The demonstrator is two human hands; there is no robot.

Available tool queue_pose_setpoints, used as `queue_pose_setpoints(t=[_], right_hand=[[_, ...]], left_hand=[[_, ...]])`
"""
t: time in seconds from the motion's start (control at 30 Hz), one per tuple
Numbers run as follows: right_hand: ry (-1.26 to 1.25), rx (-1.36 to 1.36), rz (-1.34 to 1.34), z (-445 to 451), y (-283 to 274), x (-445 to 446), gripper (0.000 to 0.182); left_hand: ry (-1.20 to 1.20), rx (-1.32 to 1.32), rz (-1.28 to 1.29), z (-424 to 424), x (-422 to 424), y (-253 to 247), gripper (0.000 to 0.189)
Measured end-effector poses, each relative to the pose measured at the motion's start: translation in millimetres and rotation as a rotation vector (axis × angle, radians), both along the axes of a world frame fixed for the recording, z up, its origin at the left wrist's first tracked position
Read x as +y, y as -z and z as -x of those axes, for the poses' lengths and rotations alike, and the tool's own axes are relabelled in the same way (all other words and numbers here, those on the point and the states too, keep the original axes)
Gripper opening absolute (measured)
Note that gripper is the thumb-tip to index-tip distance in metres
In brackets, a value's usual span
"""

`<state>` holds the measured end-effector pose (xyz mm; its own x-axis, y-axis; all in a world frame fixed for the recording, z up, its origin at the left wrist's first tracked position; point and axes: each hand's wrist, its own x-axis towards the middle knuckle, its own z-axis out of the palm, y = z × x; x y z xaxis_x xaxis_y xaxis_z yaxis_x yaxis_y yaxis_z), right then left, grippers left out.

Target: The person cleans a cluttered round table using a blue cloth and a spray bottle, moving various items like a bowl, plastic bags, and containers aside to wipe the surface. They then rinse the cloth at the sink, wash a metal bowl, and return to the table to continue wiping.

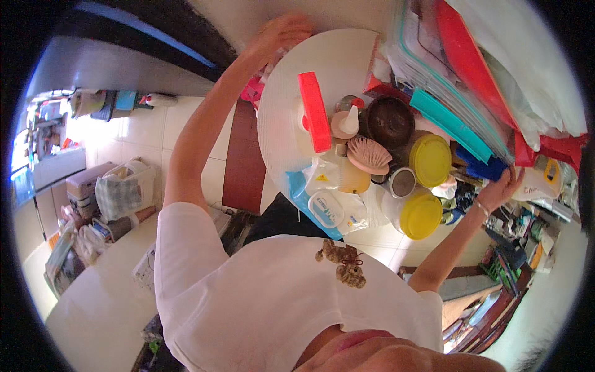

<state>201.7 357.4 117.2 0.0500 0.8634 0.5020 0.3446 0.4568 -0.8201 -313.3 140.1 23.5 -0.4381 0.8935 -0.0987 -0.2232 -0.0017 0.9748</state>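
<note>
At the far left edge of a round white table, my left hand is stretched out and blurred, with its fingers partly hidden. On the far right, my right hand reaches to a blue item below a teal plastic edge; its grip is unclear. On the table stand a bottle with a red top, a pump bottle, a pink brush, a dark brown bowl, jars with yellow lids and a pack of wipes.
Stacked clear plastic bins and a red item rise beside the table on the right. A white jug with a yellow handle is past my right hand. A suitcase and a white basket stand on the tiled floor at left.
</note>
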Motion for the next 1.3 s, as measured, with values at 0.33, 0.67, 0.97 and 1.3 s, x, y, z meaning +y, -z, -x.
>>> queue_pose_setpoints(t=[0.33,0.67,0.97,1.3], right_hand=[[0.202,-0.049,-0.601,36.3,-103.6,-108.1,0.048],[-0.050,0.189,-0.307,245.4,-148.8,-332.4,0.056],[-0.843,-0.384,0.247,358.9,-64.3,-371.2,0.062],[-0.517,-0.432,0.507,304.3,-21.3,-406.8,0.046]], left_hand=[[-0.159,0.006,0.004,-19.6,-136.7,-2.7,0.047],[0.518,0.057,-0.302,-32.7,-206.3,-102.1,0.039],[0.208,-0.268,0.026,22.0,-202.3,-73.2,0.051],[0.603,1.509,-0.482,-33.8,52.4,116.6,0.046]])
